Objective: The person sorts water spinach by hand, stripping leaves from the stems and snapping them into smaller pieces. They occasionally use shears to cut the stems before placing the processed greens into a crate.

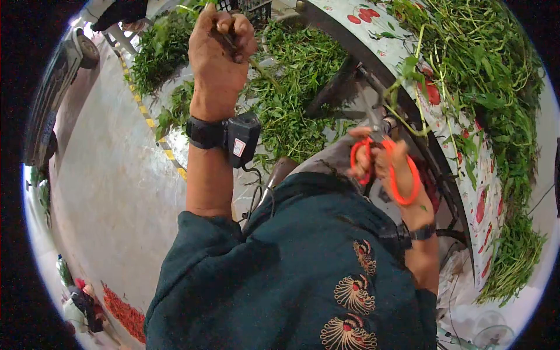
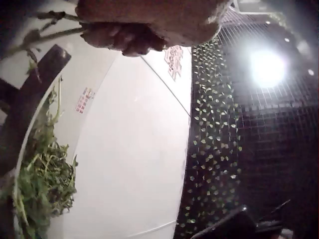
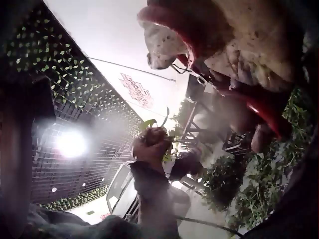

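Observation:
My raised left hand (image 1: pixel 219 67) grips leafy green stems, its fingers curled. In the left wrist view the stems (image 2: pixel 60 35) stick out sideways from the fist. Lower and to the right, my right hand (image 1: pixel 385 166) holds scissors (image 1: pixel 413 181) by their orange-red handle loops, with the blades pointing away from me beside the table edge. The right wrist view shows a red handle (image 3: pixel 266 117) around the fingers, and the left hand (image 3: pixel 152 144) farther off with leaves above it. A loose stem (image 1: pixel 402 111) hangs over the table edge near the scissors.
Long-stemmed greens (image 1: pixel 484 76) are heaped on a table with a cherry-print cloth (image 1: pixel 481 216) at the right. More cut greens (image 1: pixel 297 70) cover the floor ahead, near a black crate (image 1: pixel 256 9). A vehicle (image 1: pixel 55 87) stands at the left, beyond striped floor tape (image 1: pixel 143 111).

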Demonstrator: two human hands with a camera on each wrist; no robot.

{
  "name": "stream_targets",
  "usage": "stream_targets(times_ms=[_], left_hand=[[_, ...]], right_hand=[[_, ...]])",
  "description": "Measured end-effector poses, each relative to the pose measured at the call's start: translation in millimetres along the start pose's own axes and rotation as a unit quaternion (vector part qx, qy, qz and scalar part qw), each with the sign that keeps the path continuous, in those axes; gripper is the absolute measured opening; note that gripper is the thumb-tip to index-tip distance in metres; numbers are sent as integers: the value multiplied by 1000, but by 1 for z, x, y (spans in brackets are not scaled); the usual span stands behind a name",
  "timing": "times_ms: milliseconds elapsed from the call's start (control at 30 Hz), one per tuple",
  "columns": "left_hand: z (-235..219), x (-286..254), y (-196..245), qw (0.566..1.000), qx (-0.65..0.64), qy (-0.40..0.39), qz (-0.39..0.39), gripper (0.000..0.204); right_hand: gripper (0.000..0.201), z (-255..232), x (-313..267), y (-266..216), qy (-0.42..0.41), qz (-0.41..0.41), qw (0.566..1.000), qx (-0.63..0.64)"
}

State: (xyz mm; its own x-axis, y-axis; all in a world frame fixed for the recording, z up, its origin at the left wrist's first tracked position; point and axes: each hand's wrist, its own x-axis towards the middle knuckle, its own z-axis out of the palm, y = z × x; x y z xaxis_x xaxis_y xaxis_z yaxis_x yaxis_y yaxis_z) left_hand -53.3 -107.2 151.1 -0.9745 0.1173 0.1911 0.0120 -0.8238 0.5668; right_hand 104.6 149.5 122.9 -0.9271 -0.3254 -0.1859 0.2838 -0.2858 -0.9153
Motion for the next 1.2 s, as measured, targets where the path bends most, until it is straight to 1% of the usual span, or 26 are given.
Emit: stream_targets(times_ms=[33, 67, 133, 167, 200, 233, 300, 333, 367, 400, 433, 467, 533, 567, 633, 667, 700, 767, 800, 867, 900, 967, 1000, 1067, 1167, 1200], left_hand=[[2, -1, 2, 997, 49, 48, 25, 34], [-1, -2, 3, 998, 44, 38, 37, 32], [-13, -2, 8, 999, 39, 7, 25, 32], [-16, -1, 9, 999, 33, -29, 14, 31], [-15, 0, 5, 998, 46, 13, 39, 32], [-18, 2, 2, 999, 34, -3, 39, 32], [-28, 3, -2, 1000, -8, -24, 11, 30], [-24, 2, -6, 999, -23, -40, 10, 30], [-22, 0, -8, 1000, -14, -10, 5, 30], [-19, -2, -10, 1000, -2, 22, 2, 29], [-18, -2, -13, 1000, -9, 14, 6, 29], [-17, -2, -17, 1000, -8, 28, 8, 29], [-8, -4, -22, 998, -14, 67, 6, 29], [-7, -5, -23, 998, -19, 61, 11, 29], [-6, -7, -26, 998, -12, 58, -9, 30], [-2, -8, -28, 998, -9, 57, -5, 30], [-2, -9, -29, 999, -11, 53, -7, 30], [-5, -8, -31, 999, -14, 37, -14, 30], [-5, -8, -31, 998, -20, 54, -23, 31], [-2, -9, -33, 997, -23, 66, -21, 31], [-2, -11, -33, 996, -23, 81, -22, 31], [-5, -12, -34, 996, -27, 80, -26, 31], [-5, -11, -35, 996, -37, 77, -27, 31], [-3, -10, -34, 997, -28, 74, -19, 31], [-9, -12, -38, 996, -9, 90, -13, 31], [-9, -12, -40, 995, -16, 96, -23, 31]], right_hand=[[57, 5, -12, -16, 59, 26, 992, -107], [50, 14, -25, -33, 116, 51, 969, -212], [55, 2, -64, -56, 141, -81, 940, -299], [48, 8, -78, -73, 277, -81, 915, -283], [43, 10, -92, -87, 411, -84, 869, -264], [42, -26, -121, -94, 430, -130, 792, -413], [46, -53, -163, -112, 488, -88, 736, -461], [45, -97, -190, -107, 497, -118, 697, -503], [43, -135, -213, -101, 500, -145, 659, -543], [46, -138, -225, -105, 540, -59, 606, -581], [49, -139, -236, -108, 573, 29, 549, -608], [49, -153, -253, -105, 577, 23, 543, -610], [57, -196, -289, -93, 545, 77, 490, -676], [57, -205, -298, -91, 550, 71, 485, -676], [56, -220, -314, -87, 542, 95, 624, -555], [56, -231, -324, -88, 525, 90, 637, -557], [56, -216, -317, -95, 529, 89, 634, -557], [61, -192, -297, -112, 464, 126, 514, -711], [61, -196, -291, -114, 418, 91, 485, -763], [57, -142, -228, -122, 402, -3, 502, -766], [57, -132, -202, -123, 401, -1, 504, -765], [54, -120, -171, -120, 331, -15, 590, -737], [54, -128, -176, -113, 335, -11, 590, -734], [53, -168, -184, -106, 371, -13, 649, -664], [51, -199, -212, -100, 390, 8, 610, -689], [50, -178, -205, -104, 413, 9, 492, -766]])
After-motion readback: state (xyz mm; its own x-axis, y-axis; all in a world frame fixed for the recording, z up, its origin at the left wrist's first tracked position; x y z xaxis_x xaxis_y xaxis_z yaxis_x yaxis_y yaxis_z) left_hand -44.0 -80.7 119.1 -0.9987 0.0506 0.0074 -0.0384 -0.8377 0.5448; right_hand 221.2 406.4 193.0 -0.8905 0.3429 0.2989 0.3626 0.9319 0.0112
